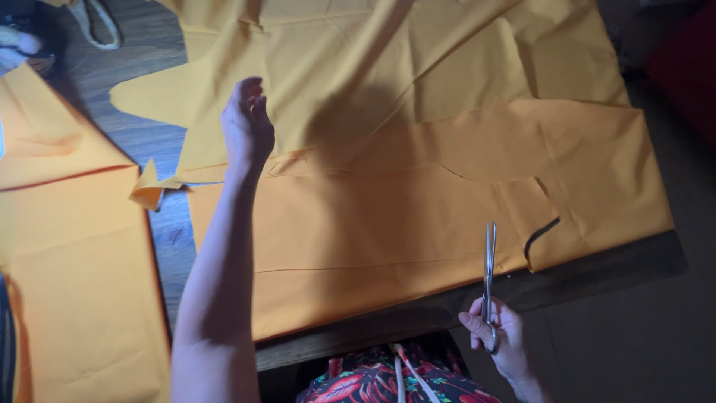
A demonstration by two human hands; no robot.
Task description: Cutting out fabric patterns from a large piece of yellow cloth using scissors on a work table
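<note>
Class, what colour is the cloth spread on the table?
Orange-yellow, plain with no pattern: the cloth shows best in the head view, the only one.

Both forearms are seen bare, with no sleeves reaching the left hand (247, 127) or the right hand (501, 336). At the near edge, a dark garment printed with red and green leaf shapes (365, 382) is worn, crossed by two pale cords (406, 377).

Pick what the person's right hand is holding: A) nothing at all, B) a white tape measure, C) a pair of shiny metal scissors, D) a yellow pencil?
C: the right hand grips shiny metal scissors, blades closed and pointing up toward the orange cloth.
</note>
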